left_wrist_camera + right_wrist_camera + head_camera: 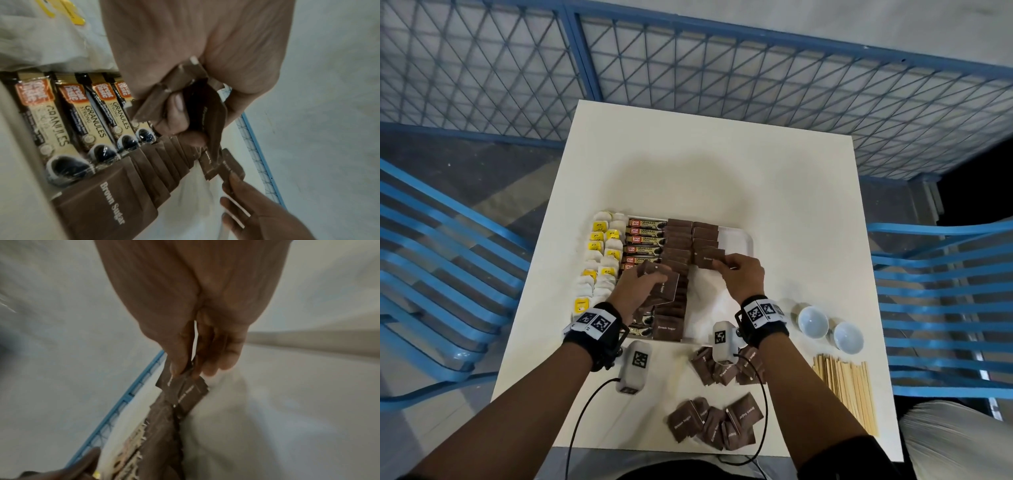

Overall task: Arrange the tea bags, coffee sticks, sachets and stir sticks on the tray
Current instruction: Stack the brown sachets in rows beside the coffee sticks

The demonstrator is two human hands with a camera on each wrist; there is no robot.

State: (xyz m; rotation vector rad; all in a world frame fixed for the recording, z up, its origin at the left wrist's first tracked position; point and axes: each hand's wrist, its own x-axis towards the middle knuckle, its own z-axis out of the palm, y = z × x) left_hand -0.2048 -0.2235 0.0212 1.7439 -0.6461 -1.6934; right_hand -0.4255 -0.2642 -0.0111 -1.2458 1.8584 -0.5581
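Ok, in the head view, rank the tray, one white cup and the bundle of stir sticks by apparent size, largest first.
1. tray, though mostly covered
2. stir sticks
3. white cup
The second cup looks about the same size.

"Brown Sugar" in white print on the brown sachets (667,328), read at the near end of the tray row; same words on the loose sachet pile (714,425) at the table's near edge. Coffee sticks (61,129) carry an orange "Great Taste" badge plus "GRANULES STRONG". Wrist bands (762,312) and wrist camera housings (639,359) show black-and-white square marker codes, no letters. Yellow tea bag tags (599,226): print too small to read.
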